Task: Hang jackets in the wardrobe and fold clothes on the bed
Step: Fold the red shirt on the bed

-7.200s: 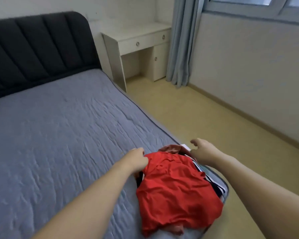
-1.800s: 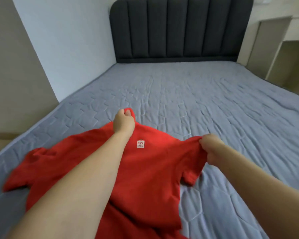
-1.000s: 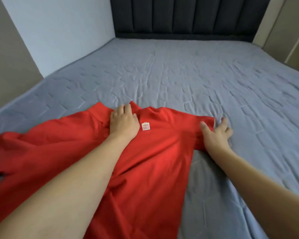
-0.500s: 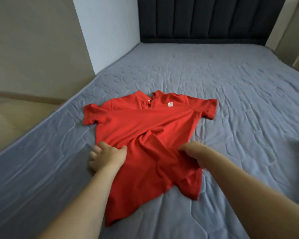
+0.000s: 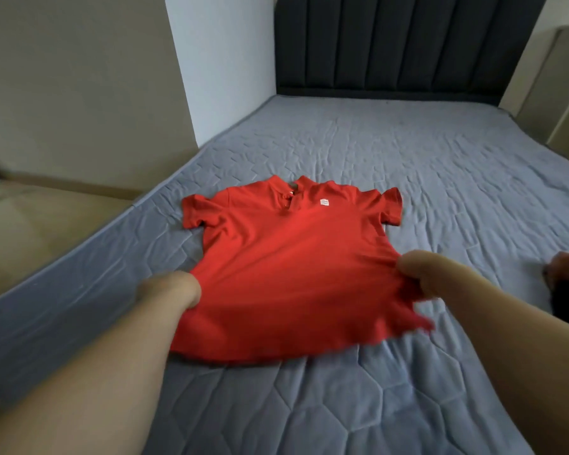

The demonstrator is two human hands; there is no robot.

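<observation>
Red polo shirt (image 5: 286,267), spread flat

Dark padded headboard (image 5: 408,44) with vertical channels stood at the far end, against a pale wall (image 5: 224,60). A beige panel (image 5: 79,77) rose at left, with tan floor (image 5: 30,231) below it. Pale furniture (image 5: 559,87) stood at the far right; its type could not be determined. Light came evenly; no strong shadows noted.
</observation>
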